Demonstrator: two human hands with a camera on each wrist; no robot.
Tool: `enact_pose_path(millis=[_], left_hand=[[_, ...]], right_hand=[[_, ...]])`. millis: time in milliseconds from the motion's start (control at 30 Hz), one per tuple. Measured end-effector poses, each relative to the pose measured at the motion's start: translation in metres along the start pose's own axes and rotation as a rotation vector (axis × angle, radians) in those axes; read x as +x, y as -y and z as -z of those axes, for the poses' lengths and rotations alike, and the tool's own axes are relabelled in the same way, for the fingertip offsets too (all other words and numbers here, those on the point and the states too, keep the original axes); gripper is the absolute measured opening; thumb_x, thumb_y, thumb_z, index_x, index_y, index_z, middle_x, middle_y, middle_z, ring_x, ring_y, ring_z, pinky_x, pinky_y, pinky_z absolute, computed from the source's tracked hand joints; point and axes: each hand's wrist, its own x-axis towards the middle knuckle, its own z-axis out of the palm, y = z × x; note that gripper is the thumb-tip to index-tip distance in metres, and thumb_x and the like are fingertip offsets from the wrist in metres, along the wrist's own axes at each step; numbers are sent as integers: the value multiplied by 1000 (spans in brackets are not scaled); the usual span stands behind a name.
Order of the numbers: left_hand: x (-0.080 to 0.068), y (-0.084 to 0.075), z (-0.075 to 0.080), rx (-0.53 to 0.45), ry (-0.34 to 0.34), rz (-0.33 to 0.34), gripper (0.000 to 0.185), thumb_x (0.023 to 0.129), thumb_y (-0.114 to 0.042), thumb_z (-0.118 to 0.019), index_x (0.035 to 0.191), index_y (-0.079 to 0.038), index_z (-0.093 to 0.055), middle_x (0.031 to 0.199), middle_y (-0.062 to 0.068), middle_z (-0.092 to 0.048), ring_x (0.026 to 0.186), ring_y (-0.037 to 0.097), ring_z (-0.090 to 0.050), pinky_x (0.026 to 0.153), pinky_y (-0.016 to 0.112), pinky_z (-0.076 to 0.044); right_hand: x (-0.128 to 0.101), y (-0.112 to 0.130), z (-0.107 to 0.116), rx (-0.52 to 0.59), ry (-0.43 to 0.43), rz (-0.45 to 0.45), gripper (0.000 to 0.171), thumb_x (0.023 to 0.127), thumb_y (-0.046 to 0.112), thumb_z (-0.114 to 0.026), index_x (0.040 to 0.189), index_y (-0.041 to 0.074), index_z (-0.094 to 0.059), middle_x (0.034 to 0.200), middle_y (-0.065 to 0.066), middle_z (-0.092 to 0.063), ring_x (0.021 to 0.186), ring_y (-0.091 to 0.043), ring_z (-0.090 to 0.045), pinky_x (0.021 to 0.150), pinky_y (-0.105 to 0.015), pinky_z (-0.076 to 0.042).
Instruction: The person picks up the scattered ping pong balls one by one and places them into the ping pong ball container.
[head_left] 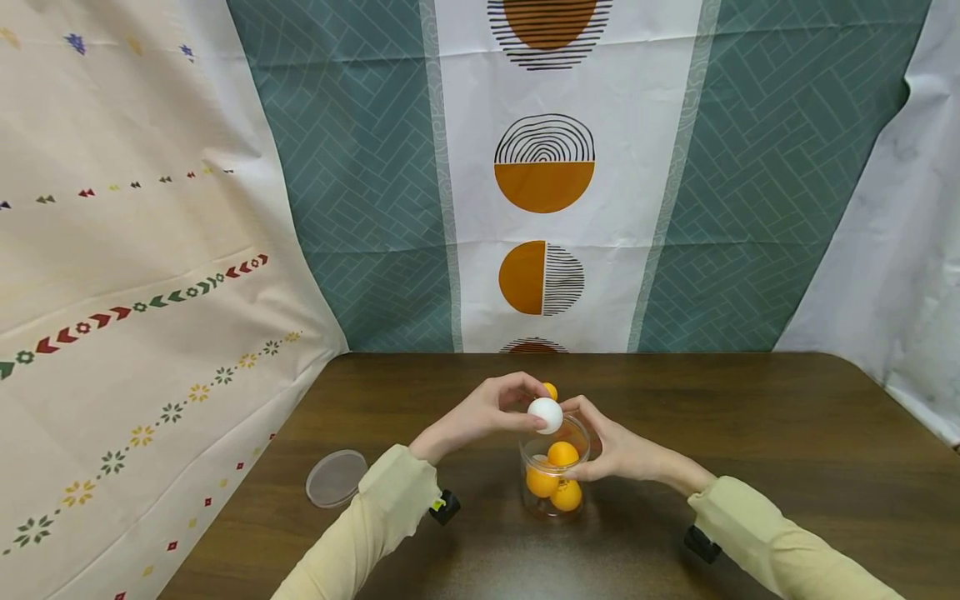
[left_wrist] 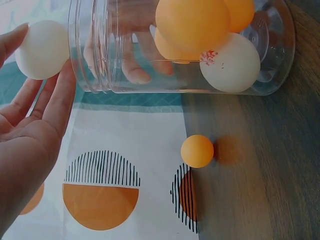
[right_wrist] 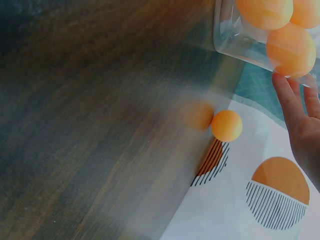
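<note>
At frame centre, the left hand pinches a white plastic ball over the clear plastic jar, which the right hand cups; several balls are already inside, one small orange ball remains on the tabletop.

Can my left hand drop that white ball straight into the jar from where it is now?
Probably yes. The left hand holds the white ball right over the clear jar; its lid lies aside, and the right hand only steadies the jar.

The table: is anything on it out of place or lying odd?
One orange ball lies loose on the table behind the jar, apart from those inside. The lid lies off to the left. Nothing looks spilled or damaged.
</note>
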Motion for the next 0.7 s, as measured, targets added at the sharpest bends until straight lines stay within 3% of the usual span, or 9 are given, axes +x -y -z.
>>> enact_pose_path(millis=[367,567,700], left_hand=[[-1,1,0,6,13,5,27,82,2,-63,108,3,-55,106,9,-56,92,28,-52,79,35,-45],[6,26,5,-7,23,-21,29,82,-1,-64,109,0,-55,109,10,-55,95,26,-53,81,36,-45],[7,29,6,-5,25,-50,31,81,-6,-67,109,2,-55,107,17,-56,96,29,-53,82,37,-45]], right_hand=[[0,-4,1,2,6,12,62,77,3,-69,123,7,-28,125,-16,-36,111,-44,-36,84,-51,-37],[0,-23,3,-20,2,16,66,77,2,-69,126,8,-26,127,-14,-36,111,-39,-38,83,-48,-40],[0,-10,1,-11,4,30,66,77,1,-68,126,0,-24,127,-18,-37,111,-43,-37,81,-44,-44]])
